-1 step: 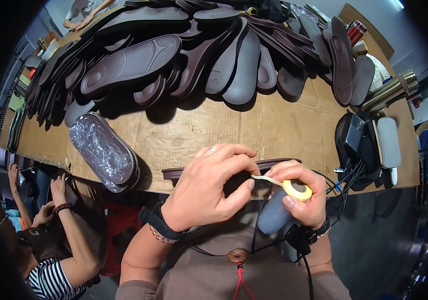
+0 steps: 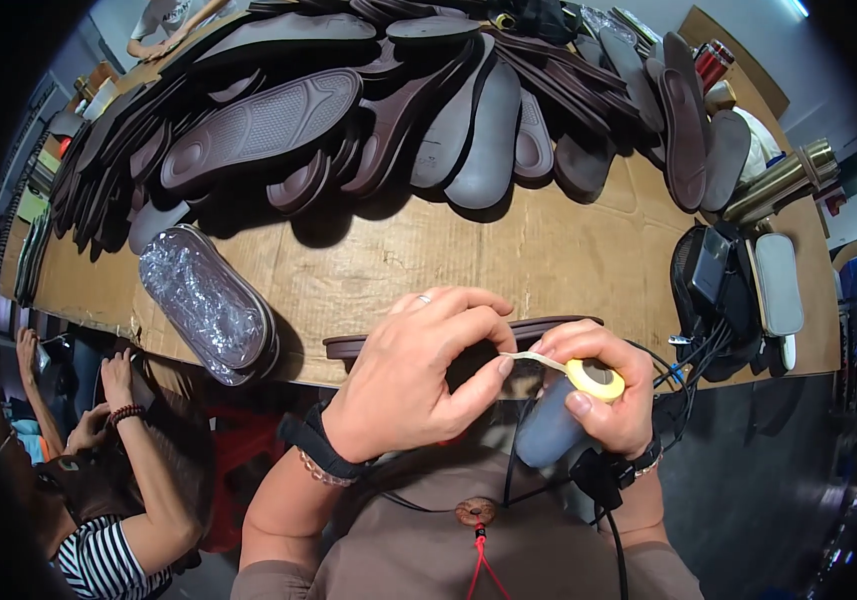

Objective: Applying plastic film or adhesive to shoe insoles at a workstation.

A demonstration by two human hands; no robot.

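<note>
Still, hands (image 2: 423,370) (image 2: 620,402) hold yellow roll (image 2: 580,376) and pale strip (image 2: 536,357).

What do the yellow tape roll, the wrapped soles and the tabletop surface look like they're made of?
Yellow tape roll: perhaps paper or plastic, fairly matte; its strip is thin and pale.
Wrapped soles: likely foam or rubber, dull brown and thick-edged.
Their wrap: probably plastic film, as it's clear, crinkled and glossy.
Tabletop surface: apparently cardboard, tan and matte, with creases and scuffs.
</note>
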